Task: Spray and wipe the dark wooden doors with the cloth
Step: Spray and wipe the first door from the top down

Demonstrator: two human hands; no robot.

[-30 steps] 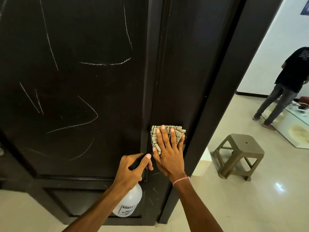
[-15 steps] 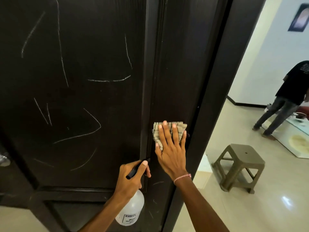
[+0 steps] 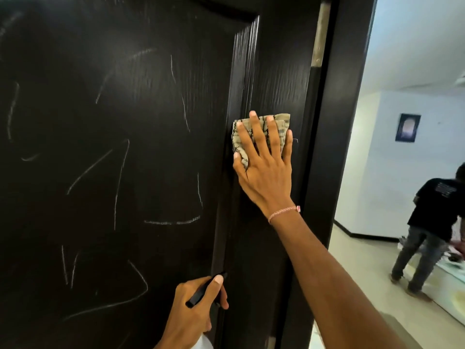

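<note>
The dark wooden door (image 3: 125, 122) fills the left and middle of the view, with white chalk-like scribbles across its panel. My right hand (image 3: 264, 170) lies flat with straight fingers on a folded beige patterned cloth (image 3: 281, 122), pressing it against the door's right stile. At the bottom, my left hand (image 3: 193, 311) grips the black trigger head of a spray bottle (image 3: 205, 345). Only a sliver of the white bottle shows at the bottom edge.
The dark door frame (image 3: 337, 147) stands right of the cloth, with a metal hinge (image 3: 320, 34) near the top. Through the doorway a person in a black shirt (image 3: 427, 222) stands on the tiled floor beside a low glass table. A picture (image 3: 407, 127) hangs on the far wall.
My right hand has slid the cloth up the door's right stile. My view has tilted upward, so the stool and most of the bottle have left the frame.
</note>
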